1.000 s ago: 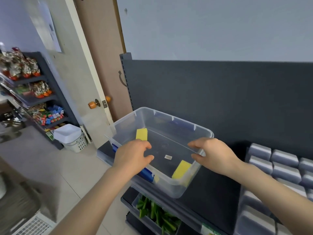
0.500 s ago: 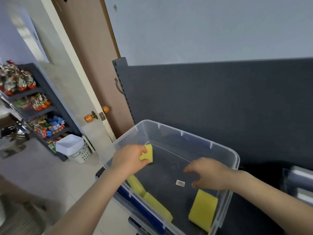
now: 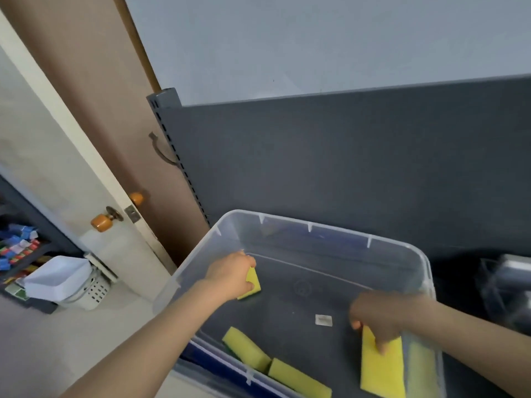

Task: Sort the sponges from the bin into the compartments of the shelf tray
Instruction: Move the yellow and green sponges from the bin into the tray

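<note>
A clear plastic bin [image 3: 339, 234] stands on a dark shelf with several yellow sponges inside. My left hand [image 3: 230, 275] is inside the bin at its left wall, closed around a small yellow sponge [image 3: 253, 282]. My right hand [image 3: 382, 320] reaches in at the right and its fingers grip the top of a large yellow sponge [image 3: 382, 369] that leans against the right wall. Two more yellow sponges [image 3: 247, 349] [image 3: 298, 379] lie along the near wall. A blurred grey edge of the shelf tray [image 3: 514, 268] shows at the far right.
A dark grey shelf back panel [image 3: 344, 156] rises behind the bin. To the left are a brown door with an orange knob [image 3: 102, 222], a white basket [image 3: 60, 282] on the floor and a rack of colourful packets [image 3: 17, 248]. A small white label [image 3: 323, 320] lies on the bin floor.
The view has closed in on the bin. My right hand moved down and right onto the large yellow sponge and took hold of it. My left hand keeps its small sponge.
</note>
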{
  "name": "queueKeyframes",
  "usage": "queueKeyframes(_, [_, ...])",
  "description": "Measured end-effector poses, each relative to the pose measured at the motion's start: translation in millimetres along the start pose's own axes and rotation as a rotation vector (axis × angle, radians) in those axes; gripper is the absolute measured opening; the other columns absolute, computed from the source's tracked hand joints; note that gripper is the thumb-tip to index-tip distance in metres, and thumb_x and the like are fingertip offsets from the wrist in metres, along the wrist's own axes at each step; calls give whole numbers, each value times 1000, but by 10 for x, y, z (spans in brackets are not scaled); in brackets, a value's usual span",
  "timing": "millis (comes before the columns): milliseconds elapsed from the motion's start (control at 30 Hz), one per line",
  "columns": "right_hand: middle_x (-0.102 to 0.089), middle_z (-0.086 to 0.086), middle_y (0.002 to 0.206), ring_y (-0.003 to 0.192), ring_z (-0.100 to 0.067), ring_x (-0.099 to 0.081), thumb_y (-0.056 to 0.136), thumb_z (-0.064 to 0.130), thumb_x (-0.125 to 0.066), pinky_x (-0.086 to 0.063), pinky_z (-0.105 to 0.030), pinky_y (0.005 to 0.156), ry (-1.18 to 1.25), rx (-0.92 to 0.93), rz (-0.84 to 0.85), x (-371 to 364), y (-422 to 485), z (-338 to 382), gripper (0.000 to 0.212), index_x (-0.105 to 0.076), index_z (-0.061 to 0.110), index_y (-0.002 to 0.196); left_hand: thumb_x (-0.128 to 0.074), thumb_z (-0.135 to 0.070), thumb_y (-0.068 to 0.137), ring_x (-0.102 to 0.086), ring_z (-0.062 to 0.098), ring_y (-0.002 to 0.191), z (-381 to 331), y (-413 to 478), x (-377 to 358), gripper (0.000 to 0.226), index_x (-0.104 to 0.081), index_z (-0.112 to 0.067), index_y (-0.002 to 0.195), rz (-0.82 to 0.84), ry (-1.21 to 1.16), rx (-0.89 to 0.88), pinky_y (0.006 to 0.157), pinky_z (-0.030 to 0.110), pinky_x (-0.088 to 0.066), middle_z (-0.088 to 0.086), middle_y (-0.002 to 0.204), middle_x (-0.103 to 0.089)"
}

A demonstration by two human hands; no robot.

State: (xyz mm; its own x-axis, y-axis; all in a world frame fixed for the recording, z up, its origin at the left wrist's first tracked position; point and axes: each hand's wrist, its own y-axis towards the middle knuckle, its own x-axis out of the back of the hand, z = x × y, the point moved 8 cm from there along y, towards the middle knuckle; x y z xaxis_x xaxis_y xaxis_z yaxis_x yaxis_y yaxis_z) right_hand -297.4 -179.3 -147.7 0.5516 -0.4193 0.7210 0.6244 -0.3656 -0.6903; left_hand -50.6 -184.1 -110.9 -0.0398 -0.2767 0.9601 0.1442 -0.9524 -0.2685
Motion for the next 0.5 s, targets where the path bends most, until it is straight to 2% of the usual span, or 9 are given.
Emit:
queueKeyframes(100, [-61,-14,113,104,-32,-57,67,18,-78,-48,-39,89,86,-35,37,-50,-17,-31,52,-59,10,115,-69,-43,75,-53,23,110,33,156,-168,53,-50,-24,122,55,49,-51,74,34,-48,0,122,-48])
queueKeyframes(167, [-61,-9,108,101,-31,-57,66,20,-79,-48,-36,85,139,-52,41,-61,-30,-42,48,-62,10,110,-74,-49,69,-49,23,112,25,233,-240,62,-47,-20,117,62,77,-80,73,34,-44,1,120,-45])
queueKeyframes(300, [-62,-8,110,99,-27,-58,64,25,-80,-49,-33,82,222,-143,7,-55,-27,-99,44,-63,14,103,-80,-49,64,-45,25,115,-114,331,-289,76,-42,-14,120,58,221,-180,79,33,-43,5,122,-43])
queueKeyframes(400, [-64,-3,104,89,-20,-59,64,28,-80,-50,-28,74,315,-209,-50,16,-19,-122,38,-62,19,96,-81,-41,67,-49,25,110,-150,392,-291,71,-42,-13,120,45,305,-224,72,31,-37,7,122,-43])
queueKeyframes(500, [-60,3,95,81,-11,-52,67,27,-76,-41,-20,61,397,-289,-181,271,-42,-160,40,-62,19,104,-78,-34,67,-52,24,105,-129,448,-239,62,-44,-16,115,30,267,-252,66,30,-36,6,117,-44])
